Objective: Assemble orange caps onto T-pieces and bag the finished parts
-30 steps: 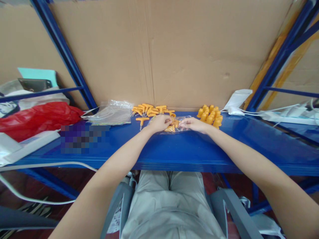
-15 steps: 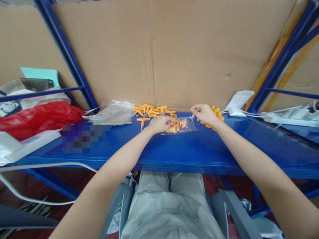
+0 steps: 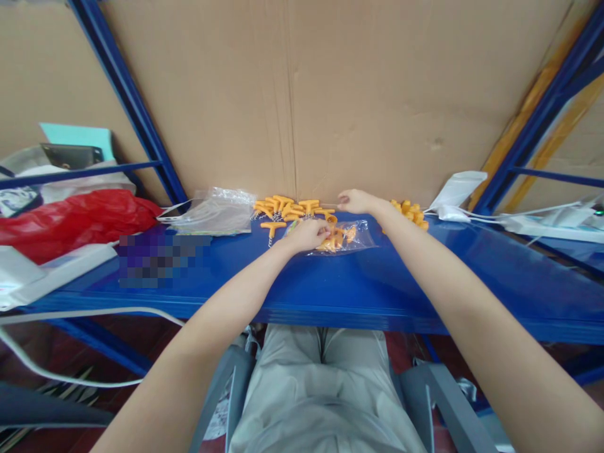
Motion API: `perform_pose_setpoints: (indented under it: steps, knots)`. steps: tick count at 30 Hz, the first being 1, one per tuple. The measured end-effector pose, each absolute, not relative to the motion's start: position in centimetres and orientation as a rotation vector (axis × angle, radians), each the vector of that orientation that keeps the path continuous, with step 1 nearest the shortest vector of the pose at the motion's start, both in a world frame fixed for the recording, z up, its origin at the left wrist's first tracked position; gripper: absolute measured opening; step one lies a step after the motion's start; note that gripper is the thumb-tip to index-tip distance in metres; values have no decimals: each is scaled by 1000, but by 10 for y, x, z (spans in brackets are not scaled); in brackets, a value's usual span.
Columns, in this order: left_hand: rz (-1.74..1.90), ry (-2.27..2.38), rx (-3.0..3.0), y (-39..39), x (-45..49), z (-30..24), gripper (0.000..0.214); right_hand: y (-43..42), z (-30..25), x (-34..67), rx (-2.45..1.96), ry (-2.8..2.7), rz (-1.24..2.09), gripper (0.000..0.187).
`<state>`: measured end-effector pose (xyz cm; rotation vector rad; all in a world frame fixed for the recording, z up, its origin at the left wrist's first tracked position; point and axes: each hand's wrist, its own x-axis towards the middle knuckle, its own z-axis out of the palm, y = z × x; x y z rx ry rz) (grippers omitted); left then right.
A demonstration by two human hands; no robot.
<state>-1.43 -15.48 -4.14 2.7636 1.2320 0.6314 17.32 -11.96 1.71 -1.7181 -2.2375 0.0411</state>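
My left hand point(image 3: 307, 235) is closed with its fingertips pinched on the near-left part of a clear plastic bag point(image 3: 363, 239). Inside the bag lie several orange plastic parts point(image 3: 337, 240). Beyond it, my right hand point(image 3: 357, 201) hovers over the back of the table, fingers loosely bent and apart; nothing shows in them. Just left of its fingertips is a pile of corkscrews point(image 3: 283, 205) with orange T-shaped handles and metal spirals. One corkscrew point(image 3: 272, 228) lies apart, left of my left hand. Behind my right forearm stands a cluster of orange caps or rings point(image 3: 412, 214).
The blue table point(image 3: 330, 283) backs onto a cardboard wall point(image 3: 368, 100). Flat clear bags point(image 3: 219, 214) lie left of the corkscrews. A red plastic bag point(image 3: 89, 220) and a white box point(image 3: 61, 274) are at far left. A white packet point(image 3: 457, 195) with cables stands back right.
My right hand has moved left and slightly back, from beside the orange caps to near the corkscrew pile. My left hand stays on the bag.
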Motion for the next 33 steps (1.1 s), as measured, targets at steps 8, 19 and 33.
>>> perform_pose_setpoints:
  steps: [8,19,33]
  knots:
    - [642,1231,2749,-156,-14,-40,16,-84,-17,150,-1827,-2270,201,43]
    - [658,1199,2748,-154,-14,-41,17,-89,-22,153,-1724,-2562,42,63]
    - [613,1243,2757,-153,-14,-43,19,-109,-10,152,-2189,-2440,-168,50]
